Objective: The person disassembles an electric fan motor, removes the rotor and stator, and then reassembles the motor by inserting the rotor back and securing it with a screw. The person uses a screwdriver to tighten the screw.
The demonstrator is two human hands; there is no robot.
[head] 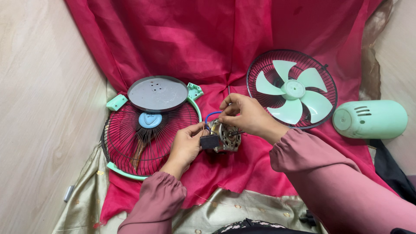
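Head view: your left hand [187,145] comes in from lower left, sleeve bent at the wrist, fingers [197,129] closed on the left side of the small fan motor [225,138], thumb by its black capacitor block [209,142]. Your right hand [245,115] reaches across from the right, forearm angled down-left, fingertips pinched on the blue wire [211,115] just above the motor. Motor sits at centre on the red cloth [242,43], between both hands. Left of it: black wire guard [130,143] w/ mint rim, a grey round plate [157,93] resting on its top edge. Right: second guard w/ mint fan blade [293,90] inside. Far right: mint motor housing [370,119], lying on its side, well apart.
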